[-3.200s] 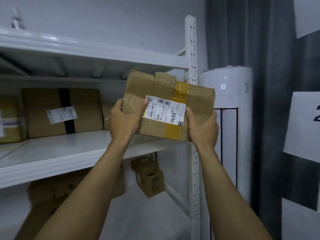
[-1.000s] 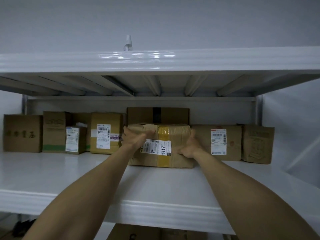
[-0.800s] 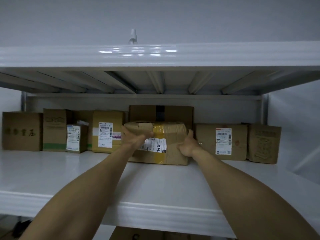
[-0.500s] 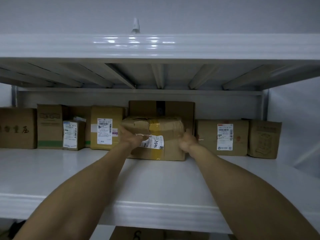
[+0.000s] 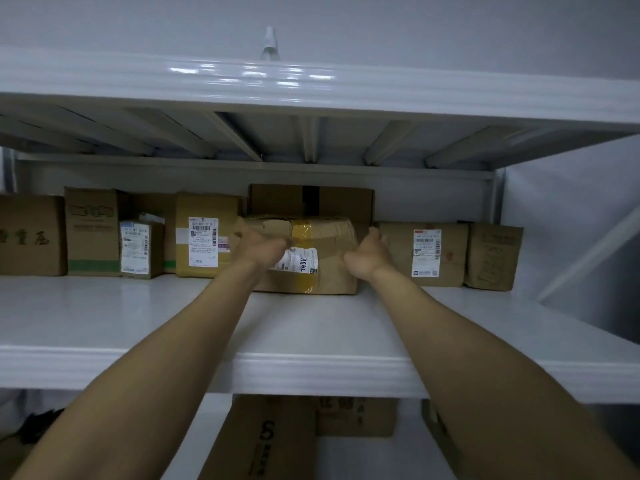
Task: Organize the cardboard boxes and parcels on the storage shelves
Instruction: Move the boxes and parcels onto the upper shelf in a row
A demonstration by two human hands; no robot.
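Taped cardboard parcel [image 5: 332,244] stands on the middle shelf [image 5: 104,313], backed against a larger black-taped box [image 5: 311,200], between a left labelled box [image 5: 204,233] and a right labelled box [image 5: 422,252]. Left grip [image 5: 259,245]: released, fingers laid flat across the parcel's upper left front. Right grip [image 5: 369,252]: released, fingers relaxed, palm facing the parcel's right end; contact there cannot be confirmed.

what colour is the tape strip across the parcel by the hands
Yellow tape, across the brown parcel; the head view shows it best.
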